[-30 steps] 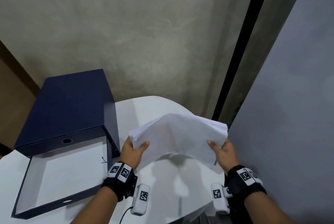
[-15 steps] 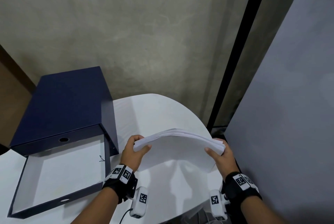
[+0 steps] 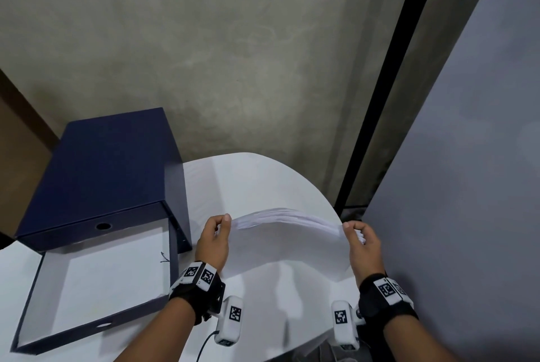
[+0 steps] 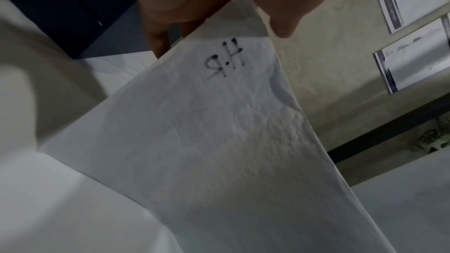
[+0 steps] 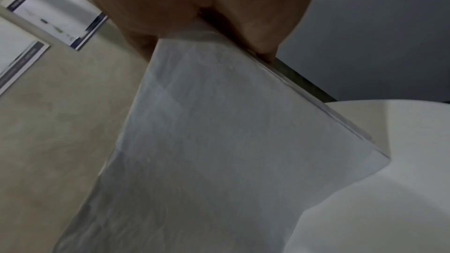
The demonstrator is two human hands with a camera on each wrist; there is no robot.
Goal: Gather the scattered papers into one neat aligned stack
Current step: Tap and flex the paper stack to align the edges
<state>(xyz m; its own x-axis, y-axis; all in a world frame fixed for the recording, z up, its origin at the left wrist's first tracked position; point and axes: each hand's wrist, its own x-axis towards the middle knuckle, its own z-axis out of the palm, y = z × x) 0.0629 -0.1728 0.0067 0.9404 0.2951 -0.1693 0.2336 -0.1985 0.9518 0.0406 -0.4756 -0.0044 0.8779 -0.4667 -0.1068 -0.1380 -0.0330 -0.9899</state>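
Held upright over the white counter (image 3: 257, 180): a stack of white papers (image 3: 287, 247), gripped at both short sides, top edge bowed upward and fanned slightly so separate sheet edges show, lower edge down at the counter surface, though actual contact cannot be made out. Left hand (image 3: 214, 240) clamped on the stack's left side, thumb up at the top corner; from the left wrist view, fingers (image 4: 158, 32) curled behind the sheets and the thumb on the near face, beside handwritten "H.R" seen mirrored through a crinkled sheet. Right hand (image 3: 362, 245) clamped on the right side likewise, a few sheet edges poking out between its fingers; from the right wrist view, thumb and fingers (image 5: 258, 34) pinching the upper corner, the layered edge of the pile running down toward the rounded counter rim. Black wrist straps with square printed markers on both wrists, white camera pods hanging beneath. To the left on the counter, a dark blue file box (image 3: 108, 169), its front flap (image 3: 96, 288) folded down flat with the white lining showing. Behind, a mottled beige wall (image 3: 204, 55); on the right, a black vertical strip and a grey panel (image 3: 467, 186). Framed notices (image 4: 411, 64) on the wall in both wrist views.
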